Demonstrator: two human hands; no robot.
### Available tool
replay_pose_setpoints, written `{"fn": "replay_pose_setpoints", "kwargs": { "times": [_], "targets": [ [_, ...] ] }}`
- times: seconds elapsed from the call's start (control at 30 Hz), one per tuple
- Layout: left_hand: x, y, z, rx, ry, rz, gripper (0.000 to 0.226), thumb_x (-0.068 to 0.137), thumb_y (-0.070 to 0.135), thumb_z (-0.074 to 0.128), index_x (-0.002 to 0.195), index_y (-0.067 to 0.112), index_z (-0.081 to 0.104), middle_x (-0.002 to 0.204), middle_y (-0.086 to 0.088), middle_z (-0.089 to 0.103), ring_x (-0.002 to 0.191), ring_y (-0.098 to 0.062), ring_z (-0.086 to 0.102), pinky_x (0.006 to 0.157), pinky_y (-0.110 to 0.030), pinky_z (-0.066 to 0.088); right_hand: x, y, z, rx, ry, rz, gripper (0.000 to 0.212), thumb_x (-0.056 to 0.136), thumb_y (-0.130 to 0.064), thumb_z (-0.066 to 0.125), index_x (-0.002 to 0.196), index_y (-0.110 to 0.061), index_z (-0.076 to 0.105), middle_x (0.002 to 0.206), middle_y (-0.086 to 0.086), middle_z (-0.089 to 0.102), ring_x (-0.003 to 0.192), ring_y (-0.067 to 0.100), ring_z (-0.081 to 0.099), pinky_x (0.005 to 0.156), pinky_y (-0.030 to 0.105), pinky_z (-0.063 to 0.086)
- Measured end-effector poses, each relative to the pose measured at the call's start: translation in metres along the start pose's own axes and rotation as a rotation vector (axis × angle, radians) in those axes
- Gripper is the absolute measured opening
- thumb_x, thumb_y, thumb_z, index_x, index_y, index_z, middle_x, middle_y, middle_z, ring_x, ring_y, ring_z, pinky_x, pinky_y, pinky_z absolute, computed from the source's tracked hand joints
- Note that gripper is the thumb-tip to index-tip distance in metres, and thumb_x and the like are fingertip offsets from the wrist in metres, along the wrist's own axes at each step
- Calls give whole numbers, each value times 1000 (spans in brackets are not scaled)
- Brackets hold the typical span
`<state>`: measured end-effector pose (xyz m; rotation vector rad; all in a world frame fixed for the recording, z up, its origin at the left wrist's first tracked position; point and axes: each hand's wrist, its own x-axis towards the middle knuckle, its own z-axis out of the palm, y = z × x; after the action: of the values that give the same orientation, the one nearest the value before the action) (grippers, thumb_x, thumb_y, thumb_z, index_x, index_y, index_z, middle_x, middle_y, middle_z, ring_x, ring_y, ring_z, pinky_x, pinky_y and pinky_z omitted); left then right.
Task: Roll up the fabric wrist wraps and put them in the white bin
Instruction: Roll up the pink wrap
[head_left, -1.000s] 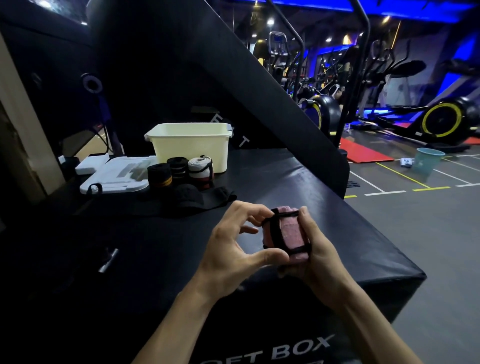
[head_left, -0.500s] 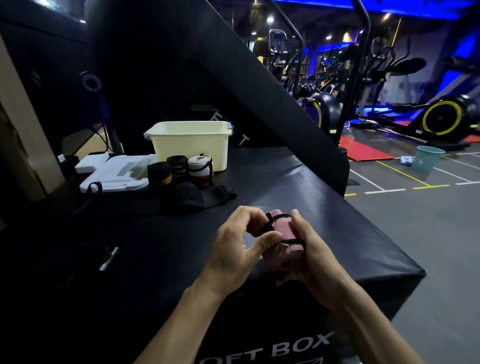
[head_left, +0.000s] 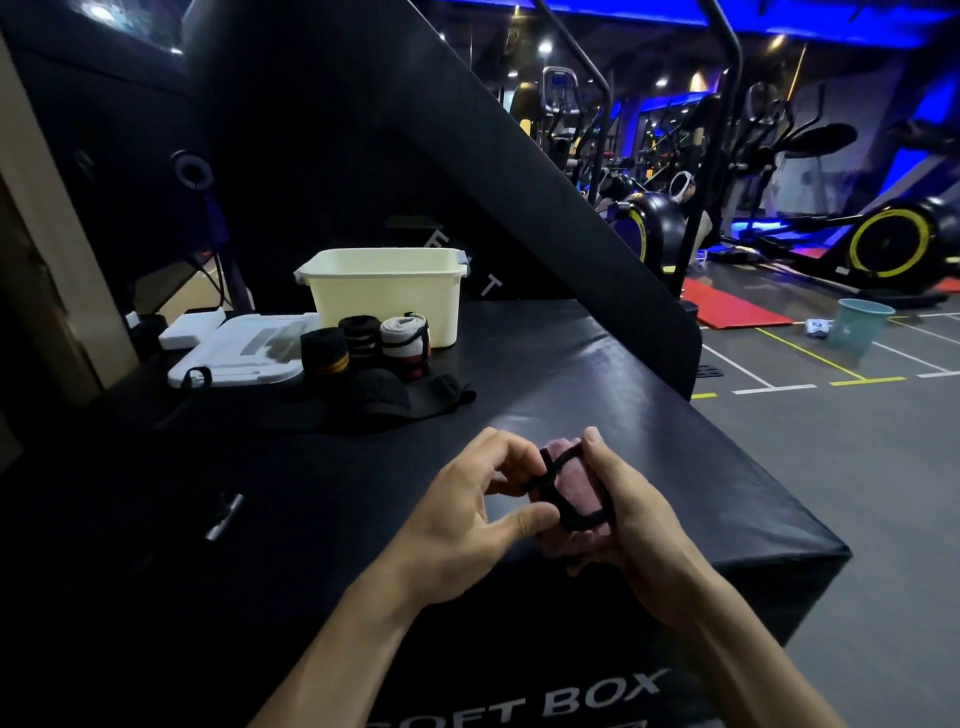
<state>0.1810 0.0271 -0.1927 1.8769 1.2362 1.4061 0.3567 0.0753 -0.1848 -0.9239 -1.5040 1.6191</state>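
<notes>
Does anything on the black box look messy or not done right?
Yes. One black wrap lies flat and unrolled in front of the three rolled wraps, which stand outside the white bin next to its lid. The hands are securing a pink roll.

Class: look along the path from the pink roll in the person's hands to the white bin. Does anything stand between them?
Partly. Three rolled wraps stand just before the white bin, with an unrolled black wrap lying nearer. Lifted over them, the pink wrap meets nothing visible; the bin's top is open.

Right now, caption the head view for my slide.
Both hands, left hand and right hand, loop the black strap around the pink wrap.
</notes>
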Motion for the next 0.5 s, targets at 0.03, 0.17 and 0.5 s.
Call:
{"fn": "replay_pose_setpoints", "kwargs": {
  "times": [0.03, 0.17, 0.5],
  "targets": [
    [-1, 0, -1, -3, 10, -10, 30, 83, 23, 81, 107, 23, 64, 107, 8, 63, 106, -20, 64, 97, -34, 53, 1, 0, -1, 0, 14, -7, 56, 98, -65, 43, 119, -19, 65, 91, 12, 71, 66, 28, 64, 58, 37, 50],
    [-3, 6, -4, 57, 65, 1, 41, 82, 15, 83, 117, 25, 65, 115, 10, 64, 112, -19, 64, 95, -40, 55, -1, -9, 0, 3, 63, -77, 27, 97, -40, 46, 110, -29, 67, 100, 5, 76, 75, 39, 74, 63, 40, 49],
    [-13, 20, 2, 190, 85, 2, 47, 75, 10, 84, 112, 30, 63, 111, 14, 62, 105, -13, 64, 89, -34, 54, -11, -2, 2, -281, 179, -235, 39, 89, -33, 62, 126, -27, 55, 111, -12, 70, 97, 5, 70, 73, 23, 56]
  ]
}}
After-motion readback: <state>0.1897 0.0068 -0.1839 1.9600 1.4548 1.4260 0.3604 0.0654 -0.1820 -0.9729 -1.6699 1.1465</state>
